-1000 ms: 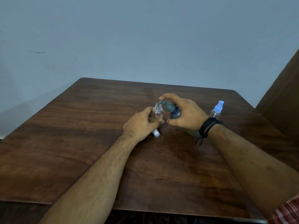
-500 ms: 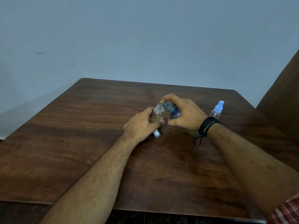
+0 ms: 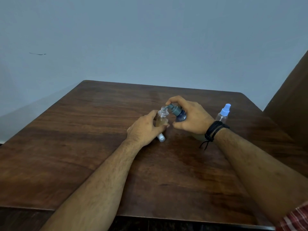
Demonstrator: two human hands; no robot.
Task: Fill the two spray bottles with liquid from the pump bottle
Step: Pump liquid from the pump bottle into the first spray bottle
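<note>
The left hand (image 3: 145, 129) gripped an uncapped spray bottle (image 3: 162, 118) upright at mid-table, while the right hand (image 3: 191, 117) clasped the tilted pump bottle (image 3: 179, 114), its forefinger on the pump head, whose spout touched the open neck. Bare wooden table (image 3: 83, 147) lay wide on the left; a capped second spray bottle (image 3: 224, 114) stood near the right edge. The pump head had tipped slightly closer than half a second earlier. A white cap (image 3: 161, 137) showed partly beneath the left hand.

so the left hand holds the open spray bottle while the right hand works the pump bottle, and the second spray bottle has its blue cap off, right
Not quite: the head view shows the second spray bottle with its blue cap on. The rest holds: left hand grips the open spray bottle, right hand works the pump bottle.
</note>
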